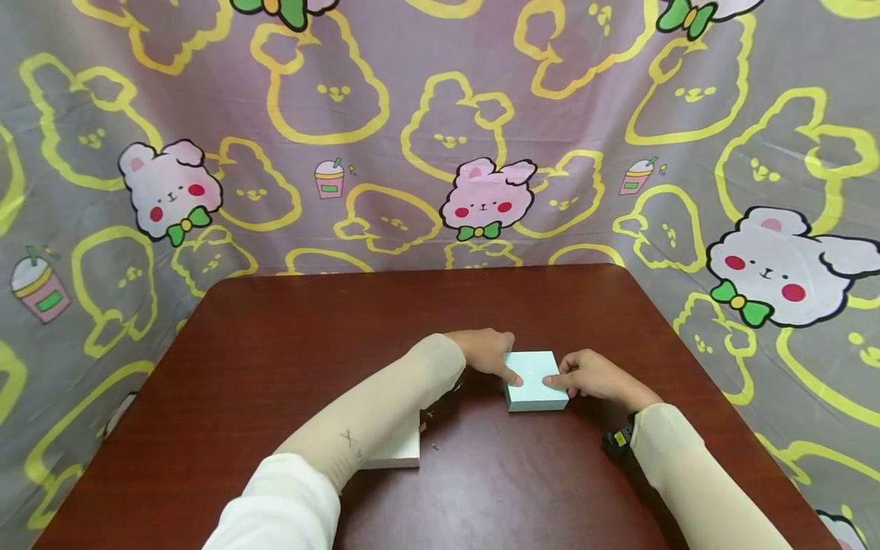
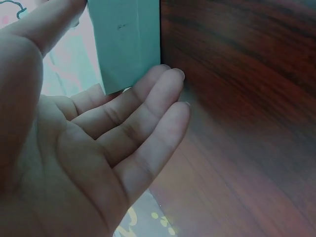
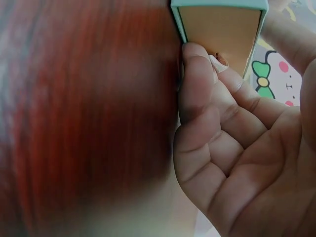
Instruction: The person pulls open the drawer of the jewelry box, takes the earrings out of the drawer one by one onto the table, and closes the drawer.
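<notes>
A flat mint-green box (image 1: 535, 374) lies on the table, a sleeve with a tan inner drawer (image 3: 217, 29) showing at its right end. My left hand (image 1: 490, 353) holds the box from the left, thumb on top; in the left wrist view its other fingers (image 2: 148, 133) stretch along the side. From the right, my right hand (image 1: 596, 376) grips the box with its thumb on top. Its curled fingers (image 3: 197, 89) are against the drawer end, near a small brown spot or tab (image 3: 220, 59).
A white box (image 1: 402, 451) lies on the brown table (image 1: 309, 328), partly hidden under my left forearm. Small brown bits (image 1: 428, 416) are beside it. A patterned curtain (image 1: 399, 153) hangs around the table's back and sides.
</notes>
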Demonstrator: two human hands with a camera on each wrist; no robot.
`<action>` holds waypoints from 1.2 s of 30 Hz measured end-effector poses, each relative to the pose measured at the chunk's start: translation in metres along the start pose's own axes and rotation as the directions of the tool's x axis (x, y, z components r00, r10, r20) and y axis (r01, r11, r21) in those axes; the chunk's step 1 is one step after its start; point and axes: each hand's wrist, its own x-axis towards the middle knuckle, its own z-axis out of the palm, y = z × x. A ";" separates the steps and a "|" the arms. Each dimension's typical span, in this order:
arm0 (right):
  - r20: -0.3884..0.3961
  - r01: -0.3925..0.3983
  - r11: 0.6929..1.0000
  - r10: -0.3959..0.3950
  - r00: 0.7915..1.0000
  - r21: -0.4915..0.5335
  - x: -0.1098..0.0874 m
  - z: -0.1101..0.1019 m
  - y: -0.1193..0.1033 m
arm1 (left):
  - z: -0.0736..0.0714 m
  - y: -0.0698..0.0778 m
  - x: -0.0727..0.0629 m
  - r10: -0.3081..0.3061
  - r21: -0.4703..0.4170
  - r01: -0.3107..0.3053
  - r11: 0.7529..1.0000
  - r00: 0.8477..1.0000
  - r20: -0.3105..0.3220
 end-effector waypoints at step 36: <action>0.073 0.079 0.997 -0.077 0.994 -0.018 -0.019 0.026 -0.018 | 0.020 0.014 -0.058 -0.045 0.086 0.049 0.995 0.998 -0.038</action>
